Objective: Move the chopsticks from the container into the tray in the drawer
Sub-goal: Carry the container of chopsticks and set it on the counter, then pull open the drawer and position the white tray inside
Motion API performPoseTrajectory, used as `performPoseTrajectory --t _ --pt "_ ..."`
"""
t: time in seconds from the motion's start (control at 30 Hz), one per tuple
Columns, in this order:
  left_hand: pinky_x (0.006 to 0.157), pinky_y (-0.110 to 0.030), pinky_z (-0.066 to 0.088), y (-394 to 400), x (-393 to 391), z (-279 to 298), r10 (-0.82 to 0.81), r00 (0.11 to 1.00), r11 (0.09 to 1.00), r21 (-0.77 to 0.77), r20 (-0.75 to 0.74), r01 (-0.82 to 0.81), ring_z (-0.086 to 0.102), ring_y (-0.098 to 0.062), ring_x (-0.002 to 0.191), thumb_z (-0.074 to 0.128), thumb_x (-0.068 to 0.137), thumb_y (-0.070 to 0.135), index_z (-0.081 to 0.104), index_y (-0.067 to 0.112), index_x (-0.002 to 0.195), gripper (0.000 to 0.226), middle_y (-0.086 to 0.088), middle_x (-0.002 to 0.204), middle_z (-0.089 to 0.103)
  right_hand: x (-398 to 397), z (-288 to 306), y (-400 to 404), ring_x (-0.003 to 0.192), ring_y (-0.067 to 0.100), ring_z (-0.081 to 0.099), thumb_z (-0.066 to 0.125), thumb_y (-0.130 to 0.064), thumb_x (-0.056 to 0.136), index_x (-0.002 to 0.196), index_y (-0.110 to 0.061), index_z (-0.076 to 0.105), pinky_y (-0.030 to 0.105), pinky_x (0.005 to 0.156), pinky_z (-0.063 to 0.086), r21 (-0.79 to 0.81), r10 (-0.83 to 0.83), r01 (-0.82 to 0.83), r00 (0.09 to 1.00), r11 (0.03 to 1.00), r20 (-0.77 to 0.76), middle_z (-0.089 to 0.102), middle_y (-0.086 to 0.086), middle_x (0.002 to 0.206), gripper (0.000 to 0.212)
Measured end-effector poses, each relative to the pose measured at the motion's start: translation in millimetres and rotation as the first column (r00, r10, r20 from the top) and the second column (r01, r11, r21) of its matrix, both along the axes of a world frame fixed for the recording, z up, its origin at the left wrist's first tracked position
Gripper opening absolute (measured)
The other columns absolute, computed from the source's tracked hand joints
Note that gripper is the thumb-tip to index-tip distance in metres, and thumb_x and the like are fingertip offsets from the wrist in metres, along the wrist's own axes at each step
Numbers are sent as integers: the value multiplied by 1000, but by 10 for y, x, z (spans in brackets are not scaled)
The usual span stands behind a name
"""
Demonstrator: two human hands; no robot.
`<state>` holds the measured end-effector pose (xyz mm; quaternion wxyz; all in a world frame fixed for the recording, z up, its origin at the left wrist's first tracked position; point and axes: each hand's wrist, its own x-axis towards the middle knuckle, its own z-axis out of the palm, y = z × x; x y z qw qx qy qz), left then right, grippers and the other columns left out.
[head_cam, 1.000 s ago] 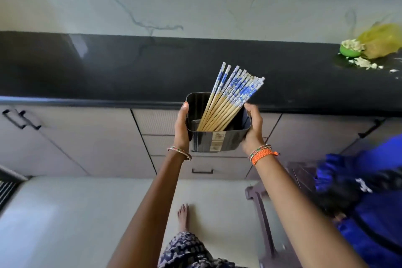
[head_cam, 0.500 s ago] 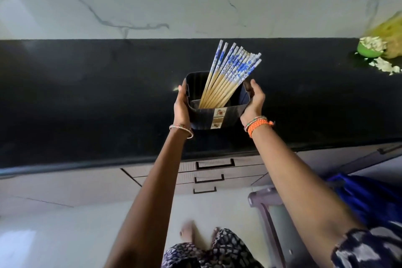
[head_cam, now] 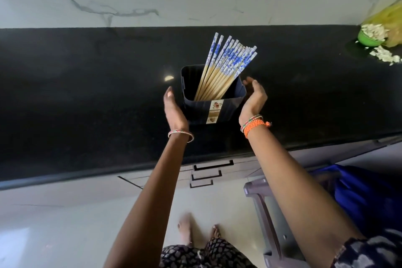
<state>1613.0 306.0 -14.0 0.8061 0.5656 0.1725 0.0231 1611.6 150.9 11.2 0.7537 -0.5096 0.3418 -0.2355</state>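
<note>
A dark square container [head_cam: 196, 111] stands on the black countertop [head_cam: 87, 93]. Several wooden chopsticks [head_cam: 226, 65] with blue-and-white patterned ends lean out of it toward the upper right. My left hand [head_cam: 173, 109] is open just left of the container, a small gap away from its wall. My right hand [head_cam: 253, 98] is open to the right of it, fingers spread and off the rim. Below the counter edge, the stacked drawers [head_cam: 206, 173] with black handles are closed. No tray is in view.
A green bowl [head_cam: 369, 38] with pale scraps and a yellow bag [head_cam: 389, 19] sit at the counter's far right. A marble wall backs the counter. A purple plastic stool [head_cam: 267, 213] and blue cloth [head_cam: 365, 198] stand on the floor at my right, near my feet.
I carried the container up from in front of the cabinets onto the countertop. Both hands have let go of it and moved slightly outward.
</note>
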Motion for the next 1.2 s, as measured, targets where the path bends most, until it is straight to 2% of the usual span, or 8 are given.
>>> performPoseTrajectory --t 0.17,0.3,0.4,0.5,0.67,0.87,1.07,1.2 --pt "47 -26 47 318 -725 -48 -7 1000 999 35 23 7 52 -12 48 32 91 12 60 10 78 31 2 58 61 -1094 -185 148 86 13 63 54 -7 77 81 -19 64 22 78 51 -522 220 -152 973 839 70 67 1 87 17" --pt "52 -30 52 279 -1437 -305 -304 952 929 206 -48 307 60 -16 54 35 86 7 60 10 71 30 0 59 65 -1780 -694 165 86 6 64 51 0 76 87 -10 72 22 81 51 -757 574 -589 736 284 -358 72 1 88 26" --pt "89 -41 52 167 -1643 -638 -533 817 528 668 -220 525 62 -28 101 46 89 12 61 9 106 23 -13 109 66 -1694 -1056 72 114 23 60 46 5 86 116 -2 64 27 103 44 -629 516 -765 487 -139 -705 64 13 122 36" --pt "113 -35 28 -8 -1517 -875 -673 632 51 829 -384 557 34 -29 135 52 90 21 28 8 141 57 -15 147 35 -1395 -1349 42 123 29 53 33 -8 98 129 -3 51 34 106 41 -380 310 -822 262 -425 -914 55 18 133 37" --pt "110 -38 31 -207 -1346 -1251 -570 606 -272 824 -555 498 38 -33 132 43 95 21 32 8 140 48 -16 145 40 -1254 -1573 74 120 35 54 38 -6 97 123 -2 57 37 101 43 -429 233 -834 366 -347 -901 58 21 128 33" --pt "84 -37 52 -260 -1509 -1186 -506 684 -267 850 -525 454 62 -29 102 50 91 12 58 14 120 30 -12 115 66 -1369 -1623 114 116 37 56 37 -4 98 124 -4 54 37 97 44 -443 194 -819 399 -364 -896 55 21 128 32" --pt "93 -40 48 -39 -1906 -1027 -614 778 -97 965 134 -242 61 -30 104 58 85 13 56 7 118 34 -13 115 64 -1593 -1571 150 106 37 62 38 -1 95 109 1 61 39 86 49 -455 194 -801 411 -389 -891 64 20 114 26" --pt "110 -42 29 84 -1809 -956 -552 818 -245 969 -161 25 48 -29 124 41 93 39 41 10 133 50 -12 133 53 -1820 -1545 187 108 36 63 37 -1 94 108 -1 64 40 86 50 -447 168 -787 417 -426 -893 67 18 113 30"
